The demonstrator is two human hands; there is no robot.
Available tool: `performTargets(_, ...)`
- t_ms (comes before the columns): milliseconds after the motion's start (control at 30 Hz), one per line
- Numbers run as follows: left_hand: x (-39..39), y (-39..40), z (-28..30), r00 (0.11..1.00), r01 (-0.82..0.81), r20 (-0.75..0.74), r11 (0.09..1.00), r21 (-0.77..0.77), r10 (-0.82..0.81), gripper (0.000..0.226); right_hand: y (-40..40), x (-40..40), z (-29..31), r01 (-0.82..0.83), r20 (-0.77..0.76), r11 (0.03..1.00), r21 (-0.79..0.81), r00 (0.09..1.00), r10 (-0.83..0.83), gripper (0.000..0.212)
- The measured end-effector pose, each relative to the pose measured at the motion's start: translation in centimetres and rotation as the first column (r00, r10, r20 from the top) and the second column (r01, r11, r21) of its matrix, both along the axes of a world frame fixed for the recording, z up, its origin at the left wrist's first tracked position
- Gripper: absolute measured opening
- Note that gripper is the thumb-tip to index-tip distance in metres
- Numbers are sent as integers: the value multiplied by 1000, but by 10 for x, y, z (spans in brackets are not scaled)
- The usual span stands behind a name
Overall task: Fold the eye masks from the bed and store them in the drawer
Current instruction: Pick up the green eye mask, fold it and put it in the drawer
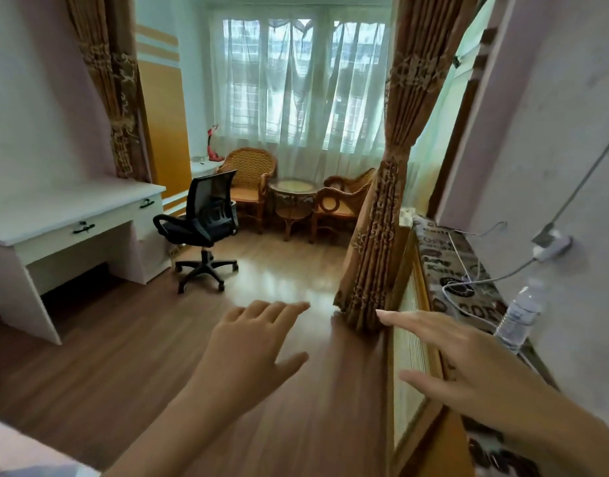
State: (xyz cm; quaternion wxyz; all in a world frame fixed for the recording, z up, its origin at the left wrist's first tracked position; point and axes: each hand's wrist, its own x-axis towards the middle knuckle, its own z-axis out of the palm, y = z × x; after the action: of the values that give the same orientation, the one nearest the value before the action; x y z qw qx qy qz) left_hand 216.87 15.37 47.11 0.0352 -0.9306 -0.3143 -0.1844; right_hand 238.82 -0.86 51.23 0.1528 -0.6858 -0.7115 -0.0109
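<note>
Looking out across the room here, both hands are up in front and neither one is holding anything: the left hand [251, 342] hangs palm-down over the wood floor [130, 366] with its fingers loosely spread, and the right hand [468, 356] reaches out flat beside the edge of a low cabinet [416, 356], fingers stretched apart and nothing between them. No eye masks anywhere that I can see, honestly. There's a pale soft edge in the bottom left corner [24, 459] that could be the bed, but it's too blurry to call, so the masks are either out of view or behind the camera. My guess is this is a between-steps moment, so either the start before anything's been picked up, or a trip with empty hands. The white desk [72, 215] on the left has two drawers with dark handles, the nearer drawer [84, 228] and the other drawer [147, 203], both shut, and that's probably where the masks end up. The black office chair [199, 222] sits just beside the desk, not blocking the drawers. Next move, I'd say, is turning down toward the bed to find a mask and grab it with both hands for the fold. A water bottle [518, 315] and some white cables [468, 280] sit on the cabinet top near the right hand, so watch the elbow there.
</note>
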Motion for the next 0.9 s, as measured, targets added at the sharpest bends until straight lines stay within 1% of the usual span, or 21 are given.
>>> performTargets(67,15,43,-3,999,-31,-20,998,50,32,66,45,23,3,-9,31,1000,0,999,9,65)
performTargets(167,13,105,-14,989,-144,3,983,113,145,64,128,38,6,-78,81,997,-14,994,79,65)
performTargets(267,-10,146,-26,961,-275,-20,959,72,277,64,213,25,-3,-234,104,972,-9,967,234,63)
performTargets(333,-28,169,-29,931,-361,-51,933,-1,360,64,267,6,-12,-352,97,936,-10,931,351,64)
performTargets(433,-59,201,-33,877,-480,-49,877,-17,479,66,340,-35,-25,-483,65,873,-63,871,487,65)
performTargets(467,-70,212,-32,858,-512,-43,859,4,511,67,363,-50,-28,-526,50,848,-71,847,529,65)
performTargets(533,-94,231,-29,813,-581,-57,814,-7,580,68,407,-80,-34,-605,36,791,-84,792,610,64)
performTargets(600,-122,260,-37,757,-653,-50,757,-3,652,65,451,-112,-38,-701,56,709,-72,707,705,64)
performTargets(667,-148,288,-46,701,-713,-16,701,16,713,61,493,-144,-42,-782,39,618,-83,617,786,64)
performTargets(767,-192,344,-65,594,-804,-24,594,14,804,60,563,-199,-50,-842,37,532,-86,531,846,63)
performTargets(800,-207,365,-71,560,-828,-33,560,-21,828,61,587,-218,-53,-855,30,510,-97,509,860,63)
performTargets(833,-221,384,-76,531,-847,-34,530,-24,847,62,612,-237,-55,-870,24,481,-104,482,876,62)
performTargets(900,-243,416,-76,482,-876,-38,480,-50,875,61,660,-272,-55,-894,55,427,-137,424,904,61)
